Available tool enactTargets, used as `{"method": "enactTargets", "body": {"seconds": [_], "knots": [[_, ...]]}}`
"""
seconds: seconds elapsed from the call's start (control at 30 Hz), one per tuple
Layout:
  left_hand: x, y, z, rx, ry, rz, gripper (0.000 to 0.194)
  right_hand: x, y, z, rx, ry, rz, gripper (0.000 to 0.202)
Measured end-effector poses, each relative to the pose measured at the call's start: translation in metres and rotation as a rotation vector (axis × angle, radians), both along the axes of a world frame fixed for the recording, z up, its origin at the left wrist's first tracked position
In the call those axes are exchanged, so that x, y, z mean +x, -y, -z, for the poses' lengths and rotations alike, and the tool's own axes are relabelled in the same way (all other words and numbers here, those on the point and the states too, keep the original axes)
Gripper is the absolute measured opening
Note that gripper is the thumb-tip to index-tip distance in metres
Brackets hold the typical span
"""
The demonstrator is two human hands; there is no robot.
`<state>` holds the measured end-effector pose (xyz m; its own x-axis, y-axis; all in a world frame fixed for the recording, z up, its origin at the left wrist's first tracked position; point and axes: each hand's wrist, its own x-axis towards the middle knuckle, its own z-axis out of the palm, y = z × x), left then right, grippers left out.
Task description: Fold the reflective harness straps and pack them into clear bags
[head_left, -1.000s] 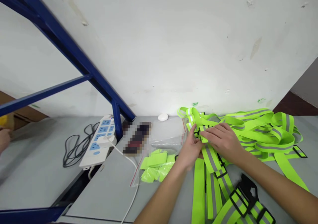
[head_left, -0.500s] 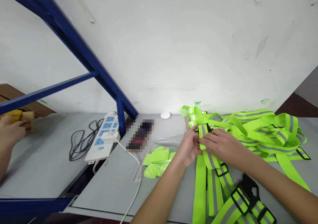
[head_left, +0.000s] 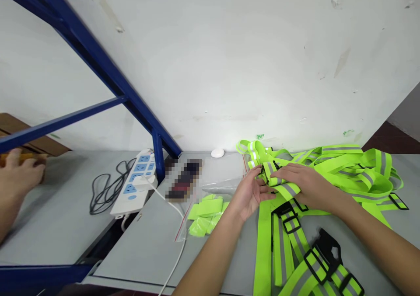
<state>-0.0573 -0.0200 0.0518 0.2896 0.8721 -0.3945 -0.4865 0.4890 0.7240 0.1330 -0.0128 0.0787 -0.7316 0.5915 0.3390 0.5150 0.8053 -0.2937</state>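
Both my hands work on a neon-green reflective strap with a grey stripe, in the right half of the head view. My left hand pinches its folded end near a small black fitting, with the lower fingers loosely apart. My right hand grips the strap from the right and bends it over. Below them, more green straps hang toward the front edge, with black slide buckles and a large black clip buckle. A heap of the same straps lies behind my right hand.
Left of my hands lies a clear zip bag with folded green strap inside. Beyond are a blurred-out phone-like object, a white round object, a power strip and a blue frame. Another person's hand is at far left.
My right hand has moved slightly right and up, folding the strap's hanging part upward. My left hand stays nearly in place. The other person's hand at far left has shifted right.
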Motion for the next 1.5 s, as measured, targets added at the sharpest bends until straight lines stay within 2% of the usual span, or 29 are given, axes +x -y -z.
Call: {"method": "enactTargets", "body": {"seconds": [0.07, 0.13, 0.23, 0.3, 0.37, 0.43, 0.5, 0.63, 0.7, 0.83, 0.9, 1.0, 1.1, 1.23, 1.3, 1.37, 1.5], "knots": [[0.000, 0.002, -0.002, 0.067, -0.041, 0.052, 0.058, 0.007, -0.003, -0.002, -0.058, -0.081, 0.038, 0.070], [0.000, 0.005, -0.004, 0.204, -0.208, 0.108, 0.065, 0.012, -0.005, -0.002, -0.133, -0.160, 0.089, 0.067], [-0.003, 0.009, -0.005, 0.468, -0.683, 0.127, 0.056, 0.016, -0.008, -0.001, -0.279, -0.285, 0.204, 0.051], [-0.006, 0.009, -0.004, 0.660, -0.943, 0.046, 0.047, 0.017, -0.011, -0.002, -0.362, -0.370, 0.298, 0.034], [-0.007, 0.009, -0.003, 0.841, -1.016, -0.031, 0.046, 0.016, -0.013, -0.004, -0.426, -0.438, 0.365, 0.027], [-0.005, 0.008, -0.001, 0.915, -0.969, -0.037, 0.053, 0.014, -0.014, -0.006, -0.474, -0.498, 0.356, 0.026], [0.000, 0.009, 0.002, 0.856, -0.917, 0.019, 0.052, 0.011, -0.015, -0.008, -0.523, -0.538, 0.313, 0.026], [0.006, 0.011, 0.004, 0.729, -0.863, 0.140, 0.026, 0.005, -0.016, -0.004, -0.637, -0.576, 0.302, 0.027], [0.007, 0.012, 0.004, 0.683, -0.782, 0.175, 0.023, 0.002, -0.017, 0.000, -0.700, -0.590, 0.320, 0.028], [0.008, 0.013, 0.001, 0.524, -0.579, 0.230, 0.036, -0.002, -0.019, 0.009, -0.680, -0.641, 0.471, 0.033], [0.010, 0.013, 0.000, 0.500, -0.583, 0.219, 0.035, -0.004, -0.019, 0.012, -0.649, -0.664, 0.555, 0.035], [0.013, 0.015, 0.002, 0.564, -0.646, 0.191, 0.029, -0.006, -0.019, 0.014, -0.657, -0.654, 0.653, 0.041], [0.015, 0.018, 0.005, 0.599, -0.646, 0.150, 0.035, -0.006, -0.019, 0.015, -0.553, -0.678, 0.684, 0.045], [0.017, 0.021, 0.010, 0.601, -0.589, 0.104, 0.041, -0.005, -0.017, 0.010, -0.149, -0.524, 0.606, 0.022], [0.017, 0.022, 0.013, 0.591, -0.589, 0.072, 0.044, -0.005, -0.015, 0.005, -0.026, -0.430, 0.572, 0.022], [0.017, 0.021, 0.014, 0.570, -0.581, 0.031, 0.046, -0.006, -0.011, 0.001, -0.032, -0.365, 0.540, 0.026], [0.017, 0.019, 0.012, 0.586, -0.532, 0.001, 0.046, -0.007, -0.005, -0.004, -0.169, -0.256, 0.421, 0.031]]}}
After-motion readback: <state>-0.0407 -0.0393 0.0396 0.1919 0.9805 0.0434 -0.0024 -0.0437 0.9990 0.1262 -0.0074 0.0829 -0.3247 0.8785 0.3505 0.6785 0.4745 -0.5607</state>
